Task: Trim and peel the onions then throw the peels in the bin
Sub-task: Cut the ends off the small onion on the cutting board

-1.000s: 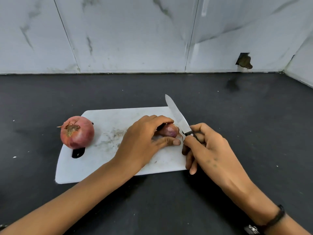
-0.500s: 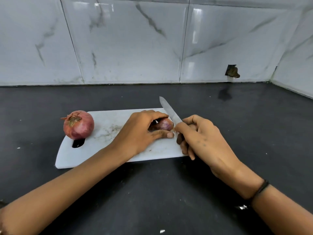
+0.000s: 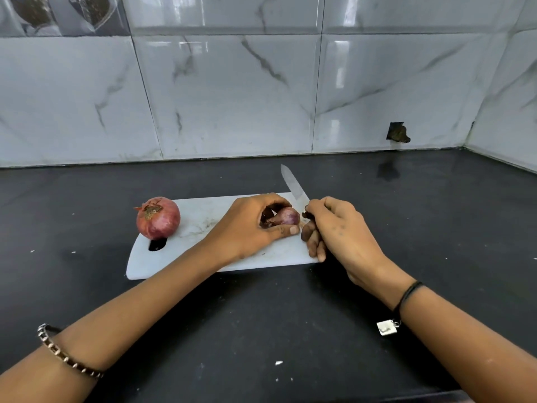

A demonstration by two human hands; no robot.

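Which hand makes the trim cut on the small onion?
Right hand: it grips the steel-bladed knife beside the small purple onion. The left hand pins that onion to the white cutting board.

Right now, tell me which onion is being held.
The small onion at the board's right end, gripped by the left hand. The big onion sits untouched at the left end.
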